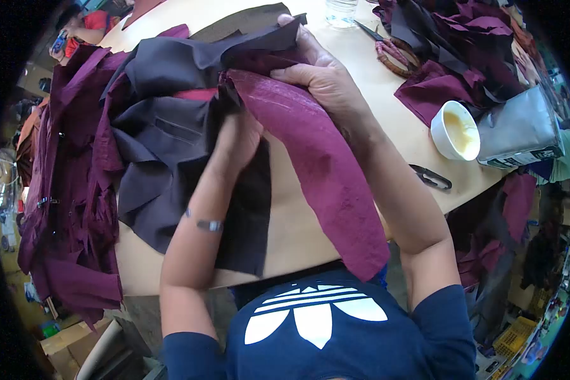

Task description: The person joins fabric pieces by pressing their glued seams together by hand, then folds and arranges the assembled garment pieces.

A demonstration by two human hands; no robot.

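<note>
A dark grey-brown fabric panel [171, 164] with a narrow slit-like seam spreads over the table's left half. Joined or lying against it is a long maroon fabric strip [326, 171], which hangs down toward my body with pale streaks near its top. My right hand [323, 73] is closed on the upper edge of the dark fabric, thumb on the near side and fingers behind. Lower and to the left, my left hand [239, 136] grips a raised fold of the dark fabric; most of its fingers are hidden by the cloth. A bit of red fabric [196, 94] shows between folds.
Maroon garment pieces [79, 171] drape over the left edge. On the right lie scissors [396, 54], thread snips [432, 177], a white cup of pale paste [455, 131], a metal tin [519, 130] and piled cloth [456, 44]. Another person [85, 31] sits at upper left.
</note>
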